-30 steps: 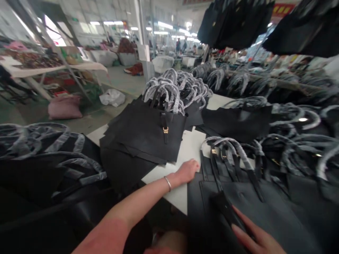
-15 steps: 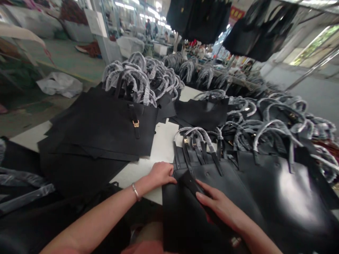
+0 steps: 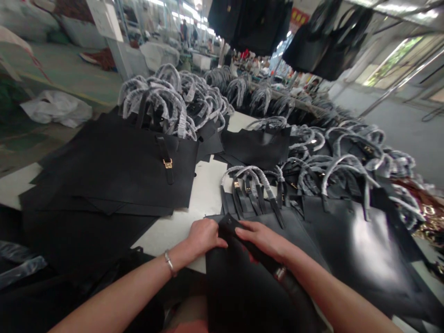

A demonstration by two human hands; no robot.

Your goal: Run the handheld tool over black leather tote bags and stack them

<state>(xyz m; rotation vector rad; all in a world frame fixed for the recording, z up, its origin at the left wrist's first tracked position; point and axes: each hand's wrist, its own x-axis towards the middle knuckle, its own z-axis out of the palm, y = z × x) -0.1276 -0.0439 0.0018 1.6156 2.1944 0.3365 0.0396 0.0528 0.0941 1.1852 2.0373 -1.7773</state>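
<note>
A black leather bag [image 3: 243,286] lies flat at the near edge of the white table [image 3: 204,194], its plastic-wrapped handles [image 3: 249,178] pointing away from me. My left hand [image 3: 203,237] grips the bag's upper left corner with fingers curled. My right hand [image 3: 265,240] is closed on a black strap [image 3: 232,224] that lies across the bag's top. A bracelet is on my left wrist.
A stack of flat black bags with a gold buckle [image 3: 168,163] lies to the left. Many more bags with wrapped handles [image 3: 347,166] cover the table's right and back. Black bags hang overhead [image 3: 249,23]. A white plastic sack [image 3: 57,108] lies on the floor.
My view swung right and down. My right hand slid up the bag and closed on the strap. My left hand shifted from the table edge onto the bag's corner.
</note>
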